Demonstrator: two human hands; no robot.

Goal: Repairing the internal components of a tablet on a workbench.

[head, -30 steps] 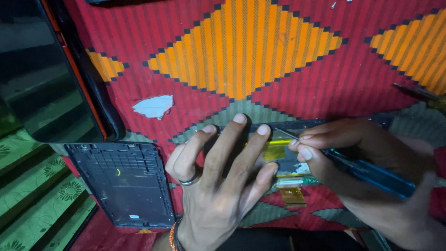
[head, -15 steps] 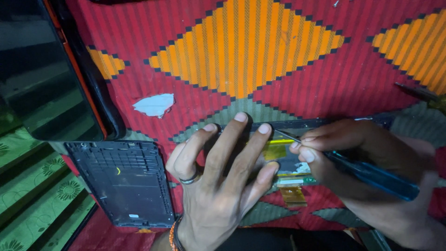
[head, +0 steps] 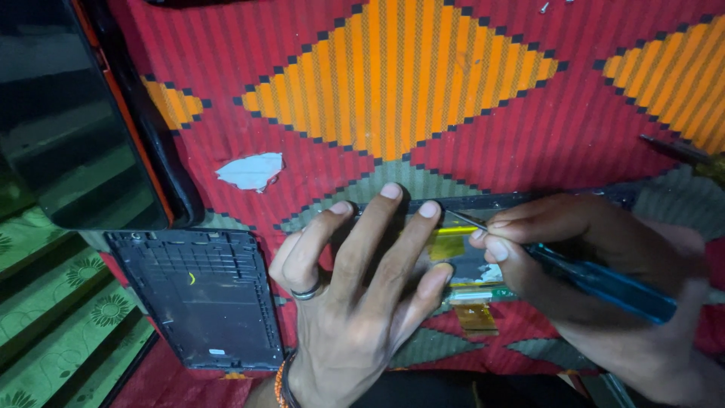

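From the head view, the left hand lies flat with its fingers spread wide, pressing down on an opened tablet that lies on the surface under both hands; a dark ring sits on one finger and an orange band circles the wrist. The right hand pinches a screwdriver with a blue handle, its fingers closed narrow around the shaft (thumb and forefinger near the front), and the thin metal tip touches the tablet just beside the left fingertips. Between the two sets of fingers, yellow tape shows on the tablet's inner parts, and an amber ribbon cable sticks out below them, toward the wearer. Left of the left fingers, well apart from the tablet, a dark back cover lies with its inner side up. Beyond it, further left, leans a black screen panel with an orange edge. Ahead of the left fingers, a scrap of pale paper rests on the cloth, which is red with orange diamonds. A green patterned mat shows at the far left.
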